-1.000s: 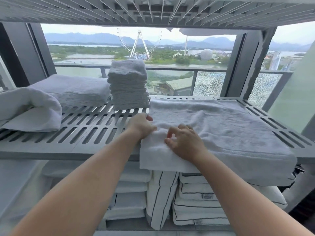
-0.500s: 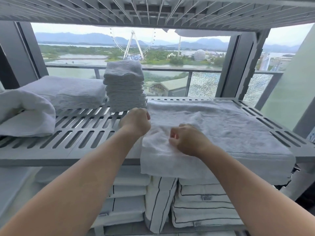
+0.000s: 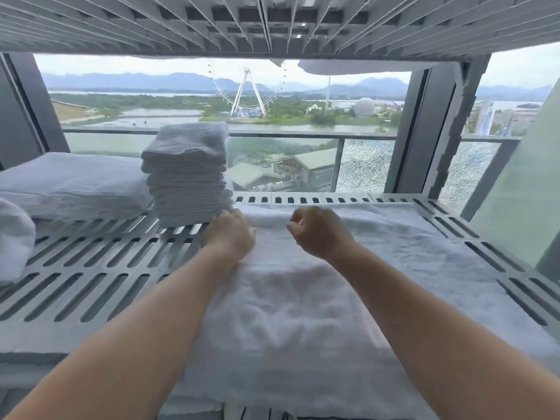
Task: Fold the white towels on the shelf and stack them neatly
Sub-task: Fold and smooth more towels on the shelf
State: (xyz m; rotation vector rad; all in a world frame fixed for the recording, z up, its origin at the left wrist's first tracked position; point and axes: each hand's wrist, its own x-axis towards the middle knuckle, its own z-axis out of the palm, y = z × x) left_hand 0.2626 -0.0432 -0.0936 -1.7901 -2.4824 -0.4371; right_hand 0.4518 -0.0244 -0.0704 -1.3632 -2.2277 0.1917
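Observation:
A large white towel (image 3: 378,268) lies spread over the right half of the grey slatted shelf (image 3: 106,283), and its near edge hangs over the shelf's front. Both my hands rest on the towel's far part, with my forearms stretched over it. My left hand (image 3: 231,234) is at the towel's left edge, fingers curled into the cloth. My right hand (image 3: 318,231) is closed in a fist on the towel a little to the right. A tall stack of small folded white towels (image 3: 188,177) stands just beyond my left hand.
A flat folded towel (image 3: 75,183) lies at the back left and a rolled white towel (image 3: 12,237) at the far left edge. Another slatted shelf (image 3: 272,22) hangs close overhead. A grey post (image 3: 448,131) stands at the back right, with a window behind it.
Both hands moved from the towel's near edge to its far part, pinching the cloth. The camera came closer and lower, so the shelf below is now out of view.

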